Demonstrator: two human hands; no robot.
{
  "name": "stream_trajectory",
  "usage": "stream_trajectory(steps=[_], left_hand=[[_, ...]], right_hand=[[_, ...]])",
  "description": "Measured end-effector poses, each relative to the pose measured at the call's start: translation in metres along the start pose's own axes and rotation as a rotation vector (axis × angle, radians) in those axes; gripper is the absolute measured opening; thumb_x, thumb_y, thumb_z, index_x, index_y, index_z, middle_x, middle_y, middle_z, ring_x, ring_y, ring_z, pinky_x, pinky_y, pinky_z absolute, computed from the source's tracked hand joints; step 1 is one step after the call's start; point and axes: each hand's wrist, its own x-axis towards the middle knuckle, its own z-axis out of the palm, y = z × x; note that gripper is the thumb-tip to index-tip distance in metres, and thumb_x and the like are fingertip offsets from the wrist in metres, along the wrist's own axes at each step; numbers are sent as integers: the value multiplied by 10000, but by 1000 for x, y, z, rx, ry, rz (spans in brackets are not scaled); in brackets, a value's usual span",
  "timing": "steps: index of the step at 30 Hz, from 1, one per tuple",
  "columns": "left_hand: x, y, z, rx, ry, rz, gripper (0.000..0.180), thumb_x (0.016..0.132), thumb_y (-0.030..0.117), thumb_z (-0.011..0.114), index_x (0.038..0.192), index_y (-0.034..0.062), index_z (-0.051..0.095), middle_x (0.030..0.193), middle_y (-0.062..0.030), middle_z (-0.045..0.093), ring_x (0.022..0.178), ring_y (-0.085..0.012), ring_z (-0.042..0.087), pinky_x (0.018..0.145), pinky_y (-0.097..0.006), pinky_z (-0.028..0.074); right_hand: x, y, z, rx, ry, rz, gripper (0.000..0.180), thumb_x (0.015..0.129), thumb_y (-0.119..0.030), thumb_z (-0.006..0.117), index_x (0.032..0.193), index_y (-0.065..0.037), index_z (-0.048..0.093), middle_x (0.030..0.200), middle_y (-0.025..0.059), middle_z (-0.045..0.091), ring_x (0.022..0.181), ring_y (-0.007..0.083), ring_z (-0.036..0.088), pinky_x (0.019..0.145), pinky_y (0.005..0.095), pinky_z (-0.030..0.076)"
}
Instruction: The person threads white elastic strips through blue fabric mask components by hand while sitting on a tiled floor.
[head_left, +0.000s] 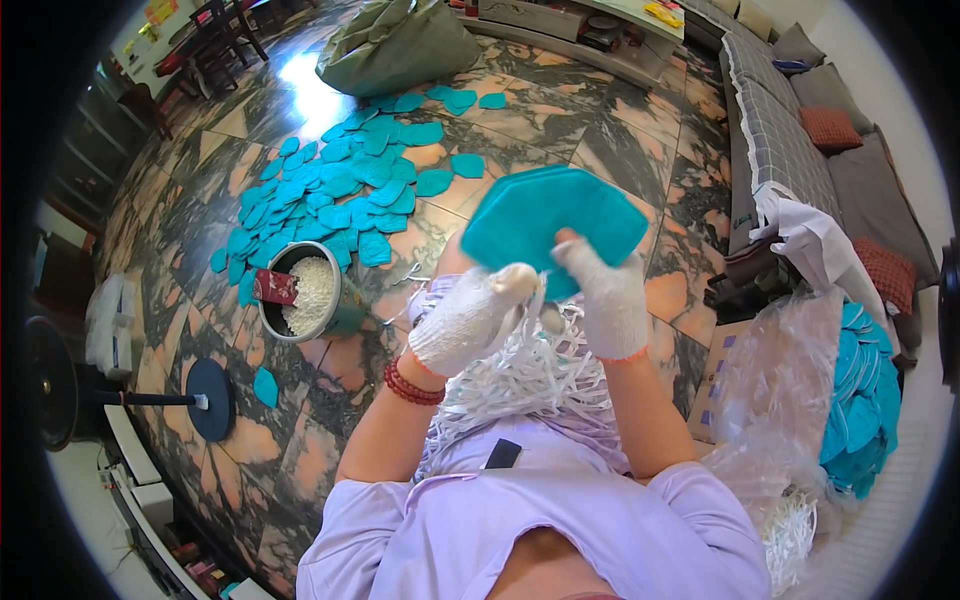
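Teal stack held above the lap, both hands under it

Gloves of white knit cover both hands. The right hand [612, 300] is clenched around the lower edge of a stack of teal mask pieces [553, 225], thumb up against its near face, so the stack fans upward and away from the person, its long axis running left to right across the view. The left hand [470, 315] sits just beside it, lower and to the left, fingers curled shut on what looks like a thin white strip [541, 300] at the stack's bottom edge; whether it also grips the stack I cannot tell. Both hands touch or nearly touch the stack, the right one being the one that carries it. Below them a heap of white strips [520, 385] fills the lap. On the floor [620, 150] to the left lie many loose teal pieces [340, 190] and a metal pot [300, 292] of white bits; more teal pieces fill a clear bag [800, 400] on the right
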Motion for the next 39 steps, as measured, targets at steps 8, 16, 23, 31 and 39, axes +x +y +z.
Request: stream_trajectory(steps=[8,16,23,31,39], left_hand=[[4,39,17,-894,460,-116,185,941,201,477,1036,67,562,877,-28,593,705,-125,592,599,-237,490],[85,1,-85,443,758,377,225,895,250,569,950,32,591,756,-68,631,671,-222,626,583,-349,520],[49,50,-94,1135,622,354,348,862,159,627,1152,0,521,891,-118,649,788,-277,626,632,-340,512],[-23,60,8,1067,-352,110,374,869,346,634,1115,64,627,1067,-135,652,987,-328,635,817,-401,515],[8,54,-15,761,6,327,434,828,357,720,1107,36,637,1078,-124,646,974,-240,639,840,-349,511]], right_hand=[[-4,16,-7,-67,26,96,195,878,-216,690,992,-58,684,804,-13,633,601,73,539,528,241,428],[-65,61,17,-495,-295,-274,306,896,-228,681,1123,-47,588,999,67,610,873,172,593,738,338,494],[-72,65,-36,-283,122,-102,96,908,-153,583,931,-80,640,819,-17,560,588,92,485,538,253,418],[-23,33,-53,-214,403,-80,177,910,-241,637,784,-123,598,589,-67,409,492,34,360,447,232,222],[-27,27,-31,12,-20,42,214,854,-120,691,1046,-47,633,878,0,633,715,86,576,627,233,476]])
